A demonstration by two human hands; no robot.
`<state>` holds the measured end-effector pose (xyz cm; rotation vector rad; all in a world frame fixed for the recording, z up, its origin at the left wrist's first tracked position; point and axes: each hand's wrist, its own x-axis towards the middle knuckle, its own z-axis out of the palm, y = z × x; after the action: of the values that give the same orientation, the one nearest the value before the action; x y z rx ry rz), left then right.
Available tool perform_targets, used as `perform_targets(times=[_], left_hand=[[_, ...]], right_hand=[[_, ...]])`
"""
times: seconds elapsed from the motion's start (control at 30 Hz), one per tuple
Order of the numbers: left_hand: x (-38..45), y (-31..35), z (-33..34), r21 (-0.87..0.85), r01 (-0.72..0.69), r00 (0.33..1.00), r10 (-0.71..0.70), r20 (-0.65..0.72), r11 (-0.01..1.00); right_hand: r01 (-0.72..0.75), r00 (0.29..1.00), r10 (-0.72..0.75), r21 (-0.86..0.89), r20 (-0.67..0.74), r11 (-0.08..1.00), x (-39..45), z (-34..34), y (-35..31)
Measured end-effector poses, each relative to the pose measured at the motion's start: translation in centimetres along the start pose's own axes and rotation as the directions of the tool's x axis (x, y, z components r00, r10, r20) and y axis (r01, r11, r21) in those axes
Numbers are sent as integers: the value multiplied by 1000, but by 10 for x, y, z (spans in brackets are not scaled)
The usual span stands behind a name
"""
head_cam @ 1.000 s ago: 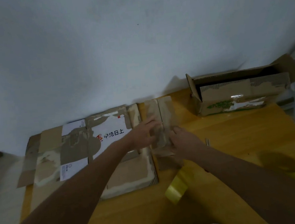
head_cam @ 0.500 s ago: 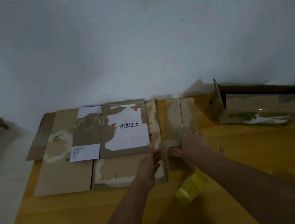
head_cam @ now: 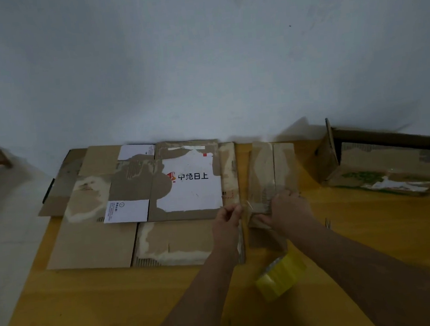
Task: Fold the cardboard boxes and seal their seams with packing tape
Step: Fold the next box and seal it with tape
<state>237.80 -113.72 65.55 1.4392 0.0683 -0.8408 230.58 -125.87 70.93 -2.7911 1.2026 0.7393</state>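
On the wooden table [head_cam: 370,232], the left hand [head_cam: 227,217] pinches tape and the right hand [head_cam: 286,208] grips the small folded box [head_cam: 272,173].

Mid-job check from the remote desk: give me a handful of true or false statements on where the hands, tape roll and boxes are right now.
1. The yellow tape roll lies on the wooden table, in neither hand. True.
2. Both hands are at the near end of the small folded box. True: the left hand and right hand meet there.
3. The large flattened carton lies right of the small box. False: it lies to its left.
4. The open box at the far right stands upright. False: it lies on its side.
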Motion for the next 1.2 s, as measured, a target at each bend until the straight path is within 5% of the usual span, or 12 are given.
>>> perform_targets(times=[0.6, 0.7, 0.83, 0.97, 1.07, 1.2], left_hand=[[39, -18, 32, 253, 160, 984, -175, 37, 954], [32, -9, 22, 366, 113, 992, -129, 18, 924], [1, 5, 9, 458, -177, 984, 163, 70, 871], [-13, 1, 31, 665, -352, 936, 258, 241, 659], [-6, 1, 44, 723, -338, 941, 219, 258, 603], [2, 15, 56, 717, -219, 973, 89, 215, 661]], right_hand=[[36, 999, -37, -56, -21, 998, -1, -3, 3], [49, 998, -49, -34, -25, 998, 0, -3, 5], [59, 995, -61, -28, -84, 998, 0, 3, 5], [86, 988, -88, -22, -129, 996, 0, 5, 7], [100, 980, -107, -47, -169, 994, -1, 10, 7], [119, 970, -131, -71, -206, 990, 0, 24, 13]])
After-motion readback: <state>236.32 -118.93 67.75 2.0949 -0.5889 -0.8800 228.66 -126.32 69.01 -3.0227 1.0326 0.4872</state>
